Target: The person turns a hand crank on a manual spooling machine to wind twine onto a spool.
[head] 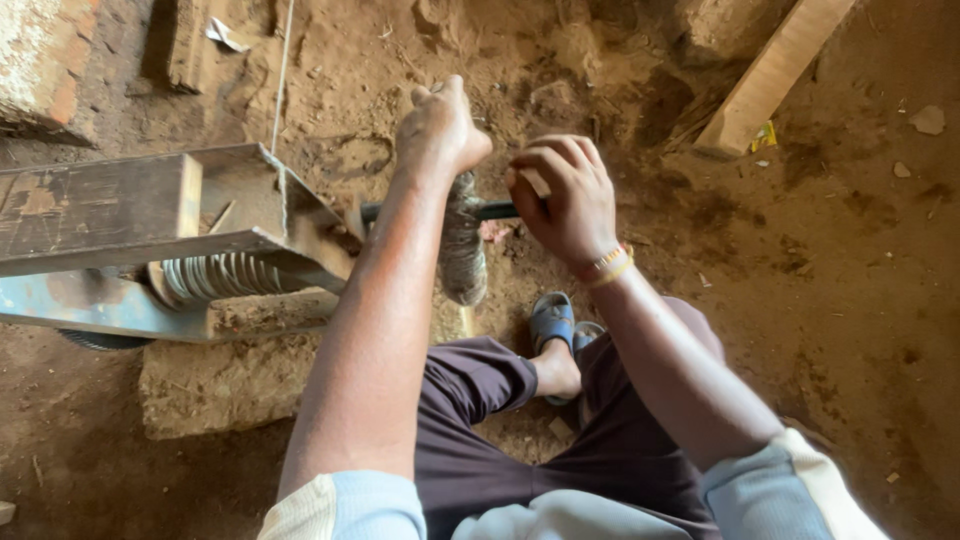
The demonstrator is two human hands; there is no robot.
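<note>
My left hand [440,128] is closed around the top of a thick spool wound with grey twine [462,250], which sits on a dark metal rod [495,210]. My right hand [562,195] grips the rod's end just right of the spool, fingers curled, with a beaded band on the wrist. The rod runs left into a rusty metal frame [150,215] with a coiled spring part [215,277] beneath it. A thin wire [283,75] rises from the frame toward the top of the view.
The frame rests on a mud block [220,385] on a dirt floor. A wooden plank [775,70] leans at the upper right and a brick [45,60] lies at the upper left. My foot in a blue sandal [552,325] is below the spool.
</note>
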